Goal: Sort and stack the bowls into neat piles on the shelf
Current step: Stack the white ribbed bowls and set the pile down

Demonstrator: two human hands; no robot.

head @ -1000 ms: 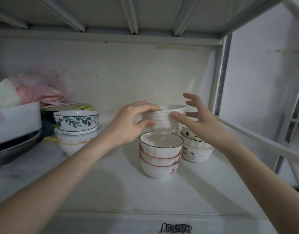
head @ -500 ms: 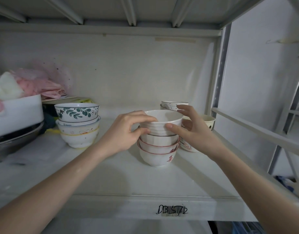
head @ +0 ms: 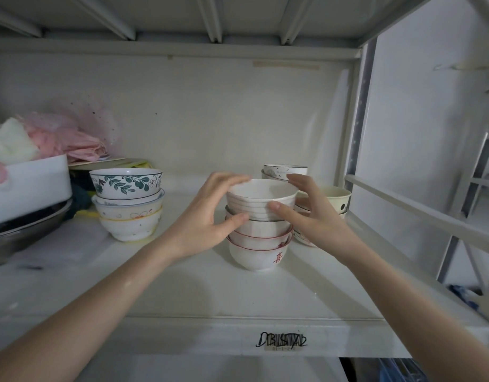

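A white ribbed bowl point(head: 261, 201) sits on top of the middle pile of bowls point(head: 258, 249) on the shelf point(head: 182, 293). My left hand point(head: 210, 216) curls round its left side, thumb low and fingers over the rim. My right hand point(head: 306, 213) holds its right side, thumb on the wall and fingers at the far rim. The pile's lowest bowl bears a red character. A second pile, topped by a green-leaf bowl point(head: 126, 183), stands to the left. More bowls point(head: 334, 198) stand behind my right hand, partly hidden.
A white tub point(head: 28, 183) with pink and white cloth rests on a metal pan point(head: 20, 232) at the far left. The shelf's upright post point(head: 359, 119) and a slanted rail point(head: 420, 210) close off the right side. A label is stuck on the shelf's front edge point(head: 282, 340).
The white ribbed bowl came down from above the middle pile and now sits nested on top of it. Both hands came down with it and still hold its sides.
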